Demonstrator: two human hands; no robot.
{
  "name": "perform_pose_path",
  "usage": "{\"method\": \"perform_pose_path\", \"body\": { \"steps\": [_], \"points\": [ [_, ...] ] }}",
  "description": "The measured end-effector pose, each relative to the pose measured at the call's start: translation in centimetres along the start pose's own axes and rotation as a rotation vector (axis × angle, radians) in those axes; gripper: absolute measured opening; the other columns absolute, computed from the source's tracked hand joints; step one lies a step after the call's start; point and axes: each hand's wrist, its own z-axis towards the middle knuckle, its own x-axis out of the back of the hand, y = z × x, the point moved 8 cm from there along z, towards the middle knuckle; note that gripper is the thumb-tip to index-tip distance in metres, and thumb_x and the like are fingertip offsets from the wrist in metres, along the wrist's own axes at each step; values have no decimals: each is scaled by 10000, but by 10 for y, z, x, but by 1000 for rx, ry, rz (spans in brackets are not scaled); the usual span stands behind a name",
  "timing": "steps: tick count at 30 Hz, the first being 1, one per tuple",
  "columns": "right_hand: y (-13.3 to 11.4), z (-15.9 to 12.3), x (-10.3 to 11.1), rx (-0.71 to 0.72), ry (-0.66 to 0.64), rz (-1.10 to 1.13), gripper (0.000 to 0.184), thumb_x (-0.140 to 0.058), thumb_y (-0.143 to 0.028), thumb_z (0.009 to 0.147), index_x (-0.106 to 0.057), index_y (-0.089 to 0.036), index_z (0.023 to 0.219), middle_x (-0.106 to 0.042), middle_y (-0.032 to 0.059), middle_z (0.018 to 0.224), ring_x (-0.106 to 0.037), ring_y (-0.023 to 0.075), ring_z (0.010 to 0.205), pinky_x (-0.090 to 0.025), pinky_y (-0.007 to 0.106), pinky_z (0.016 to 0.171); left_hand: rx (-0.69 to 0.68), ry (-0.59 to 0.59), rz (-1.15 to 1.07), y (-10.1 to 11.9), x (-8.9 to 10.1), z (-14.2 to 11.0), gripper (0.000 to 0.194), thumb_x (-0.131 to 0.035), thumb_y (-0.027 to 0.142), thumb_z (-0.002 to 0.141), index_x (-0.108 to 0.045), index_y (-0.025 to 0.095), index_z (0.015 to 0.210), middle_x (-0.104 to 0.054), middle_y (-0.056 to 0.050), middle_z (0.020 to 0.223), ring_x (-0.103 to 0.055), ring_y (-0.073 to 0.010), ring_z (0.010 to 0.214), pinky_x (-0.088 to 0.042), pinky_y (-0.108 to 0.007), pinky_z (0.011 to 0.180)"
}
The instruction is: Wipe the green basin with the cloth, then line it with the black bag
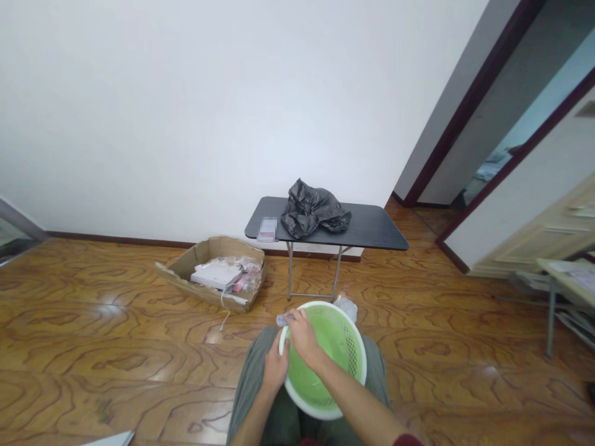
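A round plastic basin (341, 406), white at the rim with a green perforated inside like a drain basket, rests tilted on my lap. My left hand (276, 365) grips its left rim, fingers behind the wall and thumb on the near side. Reaching across the opening, my right hand (302, 331) is closed on a pale cloth (284, 319) and presses it against the upper left rim. Most of the cloth is hidden under the fingers.
Ahead stands a black folding table (372, 226) bearing a crumpled black plastic bag (313, 210) and a blurred small packet (268, 230). On the wooden floor, a cardboard box (204, 251) contains white and pink items. A whitish bag (347, 307) lies behind the basin. Another table (564, 279) stands right.
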Motion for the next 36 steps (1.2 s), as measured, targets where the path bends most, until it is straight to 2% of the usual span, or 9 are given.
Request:
{"method": "perform_pose_path", "body": {
  "steps": [2,4,11,18,21,25,29,33,36],
  "points": [
    [2,-2,4,15,14,-22,466,-507,-20,829,-741,-240,1166,-693,81,1149,-538,231,1109,-473,350,992,3,-2,9,2,0,0,523,-480,377,955,-542,170,1431,-611,-101,1434,-529,-252,1371,-389,-401,1158],
    [12,-2,18,-10,48,-65,459,-485,-18,841,-739,-218,1167,-688,85,1174,-531,229,1117,-451,352,1023,7,-10,22,3,-1,0,529,-473,378,956,-543,149,1428,-614,-114,1428,-533,-261,1367,-386,-412,1162],
    [77,-5,76,-234,147,-193,518,-416,-4,835,-737,-179,1202,-695,116,1111,-553,240,1075,-448,338,988,-1,10,11,8,2,-1,480,-497,380,948,-604,177,1370,-673,-100,1353,-593,-263,1305,-427,-407,1131],
    [122,-64,98,-385,326,-133,505,-401,-52,854,-736,-161,1217,-670,124,1027,-586,228,1006,-457,339,970,48,6,27,9,3,-2,481,-503,376,954,-591,183,1385,-676,-95,1352,-596,-261,1301,-419,-405,1136],
    [132,-82,101,-439,342,-162,481,-390,-80,861,-754,-120,1173,-663,138,1013,-579,239,968,-465,356,951,41,-2,39,10,3,-3,484,-508,384,953,-590,188,1388,-668,-93,1363,-591,-262,1306,-417,-402,1138],
    [130,-76,103,-437,329,-206,517,-369,-61,838,-755,-138,1172,-666,132,1021,-570,239,958,-471,360,941,35,20,38,10,4,-3,476,-525,386,944,-606,191,1371,-679,-95,1347,-598,-271,1298,-427,-409,1129],
    [113,-43,96,-373,288,-188,560,-371,-7,806,-757,-187,1171,-679,115,1010,-568,221,986,-459,334,957,45,22,24,6,3,-3,467,-537,382,938,-613,203,1363,-681,-88,1343,-598,-270,1299,-425,-413,1132],
    [81,-6,76,-306,184,-124,525,-409,4,810,-769,-189,1140,-684,115,1034,-552,218,985,-459,327,941,32,32,13,4,3,-2,470,-541,379,934,-618,186,1355,-672,-100,1355,-582,-266,1317,-410,-411,1144],
    [48,9,54,-222,120,-41,483,-432,-3,825,-781,-188,1101,-682,103,1048,-543,216,999,-458,323,951,25,42,16,2,4,-1,462,-538,366,933,-622,181,1348,-663,-100,1368,-573,-259,1327,-406,-401,1147]
  ]
}}
